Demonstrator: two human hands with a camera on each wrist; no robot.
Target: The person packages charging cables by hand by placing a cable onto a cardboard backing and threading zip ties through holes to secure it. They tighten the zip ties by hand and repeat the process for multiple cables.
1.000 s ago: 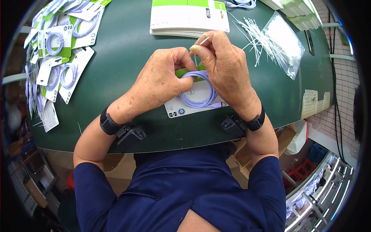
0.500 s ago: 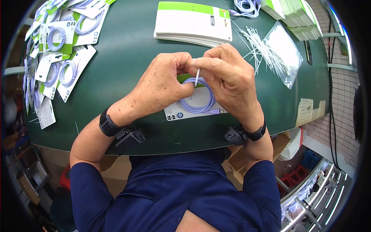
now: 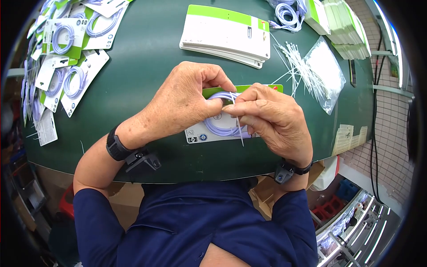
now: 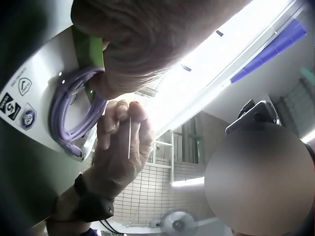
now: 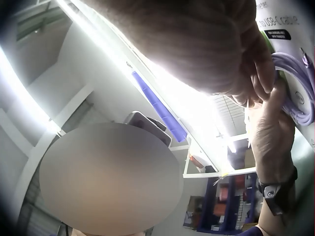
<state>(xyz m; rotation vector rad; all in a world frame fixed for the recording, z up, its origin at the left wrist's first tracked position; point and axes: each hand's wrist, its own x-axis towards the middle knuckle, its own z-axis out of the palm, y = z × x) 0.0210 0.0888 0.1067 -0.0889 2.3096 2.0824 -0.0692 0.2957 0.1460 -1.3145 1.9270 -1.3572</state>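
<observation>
A coiled lilac cable (image 3: pixel 212 127) lies on a white and green card (image 3: pixel 204 134) on the green table. My left hand (image 3: pixel 184 96) grips the top of the coil and card between thumb and curled fingers. A thin white tie (image 3: pixel 240 132) crosses the coil's right side, its tail pointing down. My right hand (image 3: pixel 278 118) pinches the tie just right of the left thumb. In the left wrist view the coil (image 4: pixel 61 115) sits beside the left thumb; the right hand (image 4: pixel 123 142) is below. The right wrist view shows the left hand (image 5: pixel 270 137) at the coil (image 5: pixel 290 66).
A stack of cards (image 3: pixel 222 33) lies beyond the hands. Loose white ties (image 3: pixel 299 66) and a plastic bag (image 3: pixel 327 73) are at the right, with more card stacks (image 3: pixel 344 26) and cables (image 3: pixel 288 15) behind. Carded cables (image 3: pixel 62 40) pile up at the left.
My right hand has moved down and right, and the tie's tail now hangs across the coil instead of standing up near the fingertips. My left hand keeps its grip.
</observation>
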